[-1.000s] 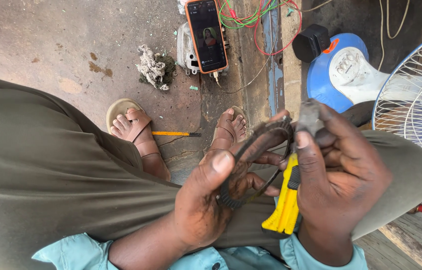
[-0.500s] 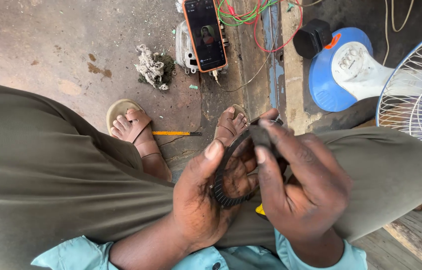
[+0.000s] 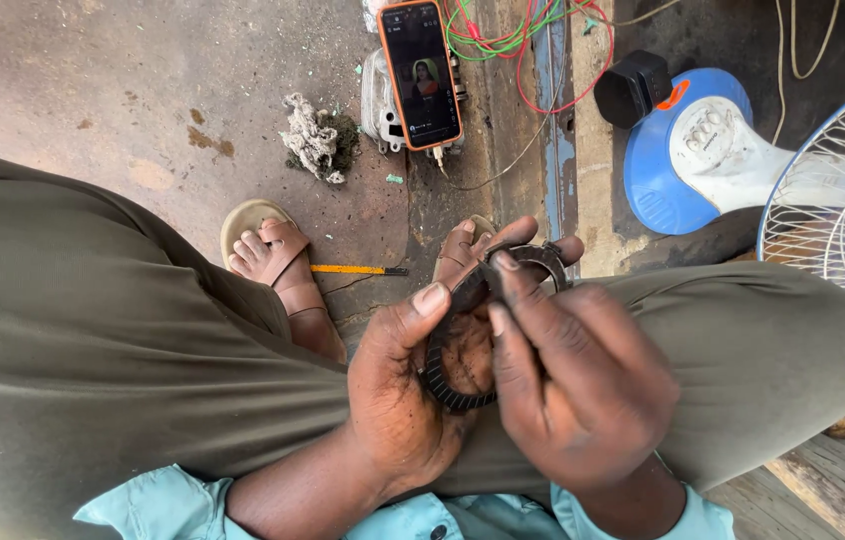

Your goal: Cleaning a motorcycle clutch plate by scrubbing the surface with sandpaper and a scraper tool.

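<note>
Seen from the head cam, person sits w/ knees apart in olive trousers, both hands working over the lap. Left hand (image 3: 398,400) cradles a dark toothed ring (image 3: 463,345), a round ridged metal part, greasy-looking; its lower arc rests in the palm, thumb pressed along the upper left edge. Left fingers are curled under the ring, gripping it from below. Right hand (image 3: 573,385) comes over the ring from the right, fingers pressed together and bent down onto its top & inner side; index and middle tips pinch the upper rim. Whether anything small sits betw. the right fingertips can't be told, they hide it. Ring is held up in the air just above the right thigh, in line w/ the right foot (image 3: 463,255) below.

On the concrete floor (image 3: 93,90): left foot in a tan sandal (image 3: 268,250), a yellow-handled tool (image 3: 358,269) lying flat betw. the two feet, a clump of whitish rag or fibre (image 3: 313,140) further up. A phone (image 3: 421,70) w/ orange case lies propped on a grey metal part (image 3: 380,100), screen lit, cable plugged at its lower end. Red & green wires (image 3: 523,40) tangle near the top edge. To the right, a blue and white fan base (image 3: 683,160) w/ a black block (image 3: 633,88) just beside it, and a white wire fan guard (image 3: 843,220) at the right edge
</note>
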